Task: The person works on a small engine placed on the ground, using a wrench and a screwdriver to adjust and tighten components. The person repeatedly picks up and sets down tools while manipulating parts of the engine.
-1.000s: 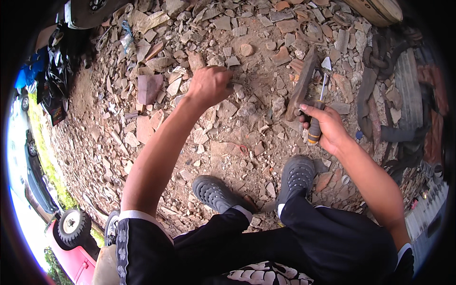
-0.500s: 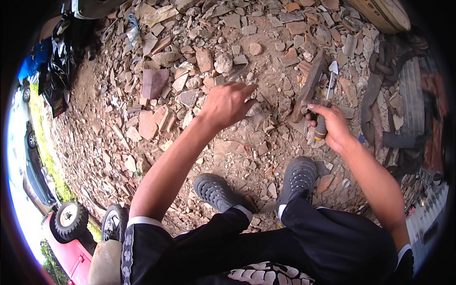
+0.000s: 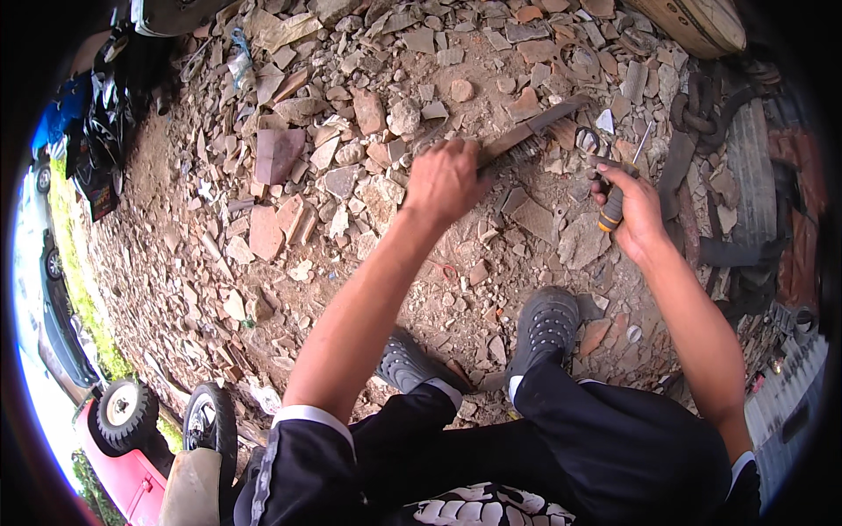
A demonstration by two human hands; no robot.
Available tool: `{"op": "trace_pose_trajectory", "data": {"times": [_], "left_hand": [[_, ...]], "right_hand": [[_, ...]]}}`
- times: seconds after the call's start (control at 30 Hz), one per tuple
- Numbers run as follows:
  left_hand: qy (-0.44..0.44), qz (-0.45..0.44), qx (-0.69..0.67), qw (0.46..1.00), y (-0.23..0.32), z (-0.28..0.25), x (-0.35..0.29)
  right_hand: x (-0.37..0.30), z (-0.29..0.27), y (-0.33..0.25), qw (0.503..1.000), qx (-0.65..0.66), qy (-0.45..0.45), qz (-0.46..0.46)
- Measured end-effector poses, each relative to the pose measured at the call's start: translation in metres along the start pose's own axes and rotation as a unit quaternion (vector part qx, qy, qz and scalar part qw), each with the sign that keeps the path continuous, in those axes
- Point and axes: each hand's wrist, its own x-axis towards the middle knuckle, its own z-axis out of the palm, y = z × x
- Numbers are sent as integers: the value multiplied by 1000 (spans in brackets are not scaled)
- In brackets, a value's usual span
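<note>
My left hand (image 3: 445, 182) is closed around the near end of a dark brown, straight-edged strip of wood (image 3: 531, 129). It slants up to the right over the rubble, and its far end is free. In my right hand (image 3: 633, 206) is a screwdriver (image 3: 611, 210) with a grey and yellow handle. Its thin metal shaft points up and to the right. A small dark piece, too hidden to name, shows between my right thumb and fingers. A white shard (image 3: 605, 121) lies on the ground just beyond that hand.
Broken tile, stones and dirt (image 3: 368, 263) cover the ground around my shoes (image 3: 545, 329). Thick dark straps or a chain (image 3: 702, 114) lie at the right. A red vehicle (image 3: 123, 465) and wheels (image 3: 127, 414) stand at the lower left. Dark bags (image 3: 105, 131) are at the upper left.
My left hand has moved right and taken hold of the wood strip, which lay beside my right hand and now slants leftward. My right hand with the screwdriver has shifted slightly right.
</note>
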Motion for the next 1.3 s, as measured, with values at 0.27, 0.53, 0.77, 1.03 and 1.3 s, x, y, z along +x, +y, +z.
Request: {"op": "trace_pose_trajectory", "data": {"times": [0.27, 0.53, 0.77, 1.03, 1.3], "left_hand": [[-136, -21, -244, 960, -172, -158, -190], [75, -233, -515, 822, -116, -14, -216], [114, -139, -338, 924, -99, -17, -169], [-37, 106, 11, 994, -55, 19, -113], [166, -188, 72, 965, -156, -27, -132]], "right_hand": [[-32, -9, 8, 998, 16, -1, 63], [-11, 31, 36, 996, 11, -31, 80], [27, 66, 28, 989, -9, -57, 136], [40, 97, -10, 986, 33, -146, 70], [14, 29, 1, 984, -16, -80, 156]]}}
